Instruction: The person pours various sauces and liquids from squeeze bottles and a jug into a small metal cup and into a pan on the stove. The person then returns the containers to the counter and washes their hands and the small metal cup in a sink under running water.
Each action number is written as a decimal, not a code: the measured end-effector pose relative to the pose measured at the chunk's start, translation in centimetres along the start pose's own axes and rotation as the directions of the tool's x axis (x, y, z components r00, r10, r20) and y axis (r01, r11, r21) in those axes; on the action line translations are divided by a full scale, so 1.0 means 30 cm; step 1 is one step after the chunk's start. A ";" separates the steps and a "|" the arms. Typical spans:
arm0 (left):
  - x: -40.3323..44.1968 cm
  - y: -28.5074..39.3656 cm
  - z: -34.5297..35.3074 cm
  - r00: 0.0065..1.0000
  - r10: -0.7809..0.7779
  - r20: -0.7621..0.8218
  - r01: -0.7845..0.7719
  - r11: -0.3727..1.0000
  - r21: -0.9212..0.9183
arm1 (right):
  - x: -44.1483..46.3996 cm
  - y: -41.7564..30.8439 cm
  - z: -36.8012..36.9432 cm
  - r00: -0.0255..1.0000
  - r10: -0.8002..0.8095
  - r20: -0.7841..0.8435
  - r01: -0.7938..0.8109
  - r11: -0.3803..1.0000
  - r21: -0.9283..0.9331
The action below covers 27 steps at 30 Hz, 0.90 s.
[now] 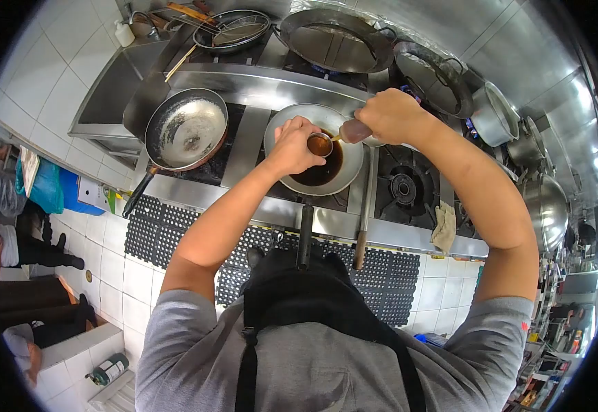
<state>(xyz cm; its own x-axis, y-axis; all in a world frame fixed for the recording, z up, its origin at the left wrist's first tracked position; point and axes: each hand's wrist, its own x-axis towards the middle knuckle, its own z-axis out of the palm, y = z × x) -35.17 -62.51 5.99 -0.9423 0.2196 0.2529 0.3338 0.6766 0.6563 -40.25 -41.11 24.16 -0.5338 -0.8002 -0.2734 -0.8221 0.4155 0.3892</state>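
My left hand (290,147) is closed around a small metal cup (320,144) with brown liquid inside, held over a light-coloured frying pan (350,172). Dark brown sauce (318,177) pools in that pan, whose black handle (305,237) points toward me. In my right hand (393,118) is a squeeze bottle (356,131) of dark liquid, tipped sideways. Its pale nozzle is at the cup's right rim; whether liquid is flowing out cannot be made out.
A worn frying pan (189,134) sits on the left burner. Right of the sauce pan are a long-handled utensil (366,206), a bare burner (403,185) and a cloth (444,226). Large dark pans (336,41) and pots (494,113) line the back. Other people (10,240) are at far left.
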 end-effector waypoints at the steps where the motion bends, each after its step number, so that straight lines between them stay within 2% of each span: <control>1: 0.000 -0.001 0.001 1.000 0.001 0.000 -0.001 1.000 0.000 | 0.000 -0.001 -0.001 1.000 0.002 -0.008 -0.002 1.000 0.000; 27: -0.021 -0.006 0.001 1.000 0.016 -0.017 -0.015 1.000 0.015 | -0.030 -0.014 -0.048 0.999 0.038 0.016 -0.037 0.997 -0.065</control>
<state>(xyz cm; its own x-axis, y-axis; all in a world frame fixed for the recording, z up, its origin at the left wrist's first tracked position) -34.63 -62.76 5.68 -0.9364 0.2182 0.2750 0.3477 0.6840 0.6413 -39.15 -41.19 25.52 -0.5677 -0.7769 -0.2723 -0.7873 0.4156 0.4555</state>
